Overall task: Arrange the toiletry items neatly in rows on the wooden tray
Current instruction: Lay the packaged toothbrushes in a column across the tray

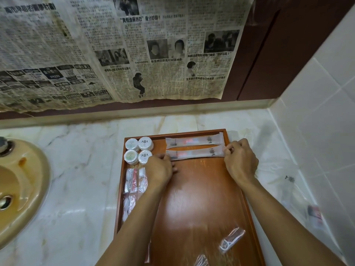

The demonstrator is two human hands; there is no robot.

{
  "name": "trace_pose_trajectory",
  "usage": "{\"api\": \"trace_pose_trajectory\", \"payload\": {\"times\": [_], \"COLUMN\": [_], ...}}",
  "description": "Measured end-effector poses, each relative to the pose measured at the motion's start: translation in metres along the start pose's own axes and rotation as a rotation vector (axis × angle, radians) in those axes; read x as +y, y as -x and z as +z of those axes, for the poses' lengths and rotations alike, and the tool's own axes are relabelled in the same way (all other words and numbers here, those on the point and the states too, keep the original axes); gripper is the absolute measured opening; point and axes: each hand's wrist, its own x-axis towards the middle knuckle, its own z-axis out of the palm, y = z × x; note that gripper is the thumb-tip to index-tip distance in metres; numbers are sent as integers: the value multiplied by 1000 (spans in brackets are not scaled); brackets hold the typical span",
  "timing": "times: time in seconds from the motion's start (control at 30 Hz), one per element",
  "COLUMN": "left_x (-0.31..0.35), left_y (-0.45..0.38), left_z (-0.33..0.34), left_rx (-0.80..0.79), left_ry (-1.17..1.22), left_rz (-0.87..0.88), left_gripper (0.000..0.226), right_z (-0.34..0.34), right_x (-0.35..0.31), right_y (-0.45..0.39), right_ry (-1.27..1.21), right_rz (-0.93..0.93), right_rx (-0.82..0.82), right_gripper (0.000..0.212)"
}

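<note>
- I have my left hand pinching the left end and my right hand pinching the right end of the nearer long translucent toothbrush sachet, at the far end of the reddish-brown wooden tray.
- Its long axis runs left to right, parallel to the far sachet just beyond; the dark logo sits toward the right.
- Risk, as I judge it: uneven pulling could skew it, or my left wrist could nudge the four round white tubs and small packets.
</note>
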Motion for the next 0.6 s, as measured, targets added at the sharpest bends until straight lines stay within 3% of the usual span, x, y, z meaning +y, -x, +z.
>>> {"api": "trace_pose_trajectory", "payload": {"times": [0.33,0.6], "left_x": [6,5], "left_y": [0,2], "left_z": [5,6], "left_rx": [60,96], "left_ry": [-141,-187], "left_rz": [92,109], "left_gripper": [29,29], "right_z": [3,6], "right_x": [4,-4], "right_y": [-3,-6], "right_ry": [-4,4], "right_rz": [-14,120], "right_rx": [12,-7], "right_gripper": [13,27]}}
